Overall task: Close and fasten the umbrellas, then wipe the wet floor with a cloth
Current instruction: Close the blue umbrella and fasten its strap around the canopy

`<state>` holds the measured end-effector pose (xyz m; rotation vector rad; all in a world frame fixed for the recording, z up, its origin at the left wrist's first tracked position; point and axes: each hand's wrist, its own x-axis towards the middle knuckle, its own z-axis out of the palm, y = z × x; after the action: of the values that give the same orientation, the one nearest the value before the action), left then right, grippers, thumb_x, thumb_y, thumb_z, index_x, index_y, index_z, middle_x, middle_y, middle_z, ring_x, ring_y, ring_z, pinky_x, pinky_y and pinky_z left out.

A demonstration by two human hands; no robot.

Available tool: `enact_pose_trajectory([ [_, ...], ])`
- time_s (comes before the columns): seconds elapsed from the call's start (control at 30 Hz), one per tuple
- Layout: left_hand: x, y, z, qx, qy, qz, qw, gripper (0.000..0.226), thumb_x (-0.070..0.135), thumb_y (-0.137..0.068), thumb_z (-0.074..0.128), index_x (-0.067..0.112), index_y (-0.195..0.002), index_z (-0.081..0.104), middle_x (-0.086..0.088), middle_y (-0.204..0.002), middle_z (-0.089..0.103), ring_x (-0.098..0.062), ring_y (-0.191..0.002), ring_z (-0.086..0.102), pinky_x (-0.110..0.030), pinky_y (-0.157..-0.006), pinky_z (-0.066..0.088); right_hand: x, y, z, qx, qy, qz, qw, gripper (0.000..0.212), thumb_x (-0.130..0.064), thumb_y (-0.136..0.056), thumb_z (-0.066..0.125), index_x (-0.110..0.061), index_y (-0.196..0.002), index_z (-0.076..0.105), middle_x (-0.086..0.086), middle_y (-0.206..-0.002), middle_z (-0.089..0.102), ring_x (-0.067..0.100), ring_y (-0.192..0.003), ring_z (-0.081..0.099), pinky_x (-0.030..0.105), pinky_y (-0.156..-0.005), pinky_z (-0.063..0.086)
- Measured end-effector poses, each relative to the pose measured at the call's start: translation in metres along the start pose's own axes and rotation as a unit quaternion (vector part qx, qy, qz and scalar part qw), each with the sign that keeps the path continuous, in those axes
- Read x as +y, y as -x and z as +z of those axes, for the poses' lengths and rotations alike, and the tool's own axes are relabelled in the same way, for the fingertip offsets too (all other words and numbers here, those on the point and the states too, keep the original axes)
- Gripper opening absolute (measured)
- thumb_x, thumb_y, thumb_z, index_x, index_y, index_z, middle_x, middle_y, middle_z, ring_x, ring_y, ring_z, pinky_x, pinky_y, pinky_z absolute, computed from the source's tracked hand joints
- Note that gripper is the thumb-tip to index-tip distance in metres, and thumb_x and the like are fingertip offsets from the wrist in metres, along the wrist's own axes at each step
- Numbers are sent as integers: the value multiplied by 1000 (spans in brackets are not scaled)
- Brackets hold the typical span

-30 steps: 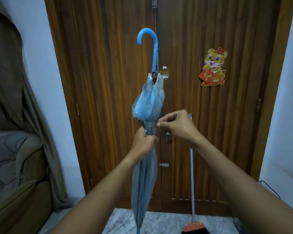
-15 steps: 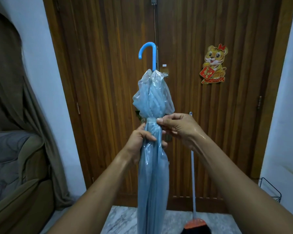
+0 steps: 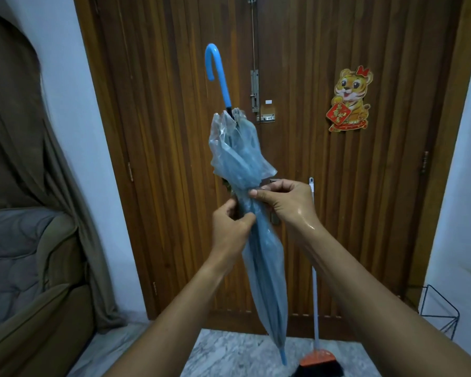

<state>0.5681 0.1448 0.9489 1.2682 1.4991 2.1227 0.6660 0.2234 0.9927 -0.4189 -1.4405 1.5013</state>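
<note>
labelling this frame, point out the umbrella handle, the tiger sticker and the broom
umbrella handle [image 3: 220, 77], head view, on the blue shaft
tiger sticker [image 3: 350, 100], head view, on its body
broom [image 3: 318, 359], head view, on the orange head

Umbrella strap [image 3: 252, 192] behind fingertips; broom [image 3: 320, 361] head (bristles) cut off below

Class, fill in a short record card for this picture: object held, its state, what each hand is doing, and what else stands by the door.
object held: blue umbrella, handle up, tip down
state: folded, canopy gathered at its waist
left hand: grips the canopy below the waist
right hand: pinches at the waist
wetness: right wrist glistens
by the door: broom, tiger sticker, wire rack
</note>
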Motion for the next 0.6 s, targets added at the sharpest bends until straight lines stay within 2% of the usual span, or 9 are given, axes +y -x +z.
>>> enact_pose_trajectory([
  [0.1,-3,2,-1,-64,10,-31,997,48,-1,-82,74,13,-124,56,-5,-112,71,-18,-103,71,-27,-80,58,0,-1,0,-16,24,11,1000,24,-4,-70,87,8,-84,71,15,-78,75,14,-65,72,20,-56,55],
  [0.17,-7,-2,-2,-55,-4,-52,997,64,3,-74,81,15,-127,48,-8,-118,68,-17,-103,71,-30,-81,59,-2,0,1,-56,42,18,997,21,-1,-77,82,11,-91,72,15,-80,74,14,-67,73,20,-59,58],
  [0.27,-8,-10,-5,-7,2,-80,997,51,0,-70,70,12,-116,51,-15,-102,67,-24,-83,69,-35,-68,58,-6,1,1,-109,71,-7,991,17,1,-82,76,9,-97,74,16,-87,75,18,-78,73,21,-70,60],
  [0.33,-4,-13,-10,-24,32,-100,994,42,-10,-76,63,10,-111,52,-13,-89,62,-21,-71,64,-34,-59,54,-8,2,-1,-121,88,-33,988,16,0,-84,75,8,-97,75,17,-89,76,20,-81,75,22,-71,60],
  [0.47,-3,-14,-17,-85,81,-126,985,48,-8,-69,64,4,-113,50,-10,-84,60,-18,-66,62,-33,-56,51,-9,7,0,-121,102,-59,986,17,-5,-84,75,6,-97,76,18,-89,76,24,-83,75,26,-72,62],
  [0.6,-5,-16,-20,-109,117,-135,978,57,-4,-62,61,5,-117,49,-12,-81,58,-18,-64,61,-33,-55,49,-7,9,3,-113,97,-62,987,15,-7,-85,76,5,-95,76,19,-86,76,19,-75,74,24,-68,60],
])
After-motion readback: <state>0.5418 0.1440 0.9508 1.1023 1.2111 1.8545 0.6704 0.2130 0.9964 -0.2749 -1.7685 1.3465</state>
